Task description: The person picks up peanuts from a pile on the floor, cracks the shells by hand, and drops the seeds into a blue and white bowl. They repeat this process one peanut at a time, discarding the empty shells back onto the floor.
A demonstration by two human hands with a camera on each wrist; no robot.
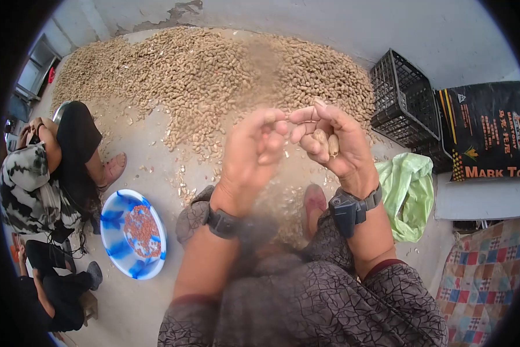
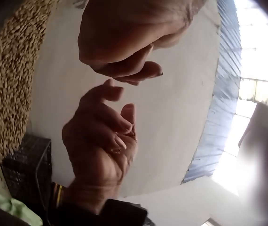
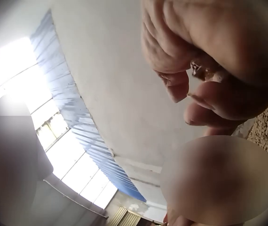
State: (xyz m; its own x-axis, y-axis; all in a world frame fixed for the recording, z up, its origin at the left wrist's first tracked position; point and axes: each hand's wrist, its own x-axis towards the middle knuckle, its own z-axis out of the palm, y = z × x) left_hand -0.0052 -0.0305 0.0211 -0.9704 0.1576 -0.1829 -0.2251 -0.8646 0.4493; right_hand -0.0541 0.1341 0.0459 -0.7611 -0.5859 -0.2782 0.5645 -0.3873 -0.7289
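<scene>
Several unshelled peanuts (image 1: 333,144) sit in the palm of my right hand (image 1: 344,147), held by its curled fingers. Brown shell (image 3: 199,70) shows between those fingers in the right wrist view. My left hand (image 1: 251,153) is blurred in the head view, its fingertips close to the right hand's thumb and index finger. From the left wrist view, the left hand (image 2: 129,40) has bent fingers just above the right hand (image 2: 98,136). I cannot tell whether the left hand holds anything.
A large peanut heap (image 1: 202,75) spreads along the wall. To the left stands a blue-and-white basin (image 1: 112,231) with reddish kernels. Black crates (image 1: 407,104), a green bag (image 1: 410,202) and a black sack (image 1: 488,127) are on the right. Two people sit at the left.
</scene>
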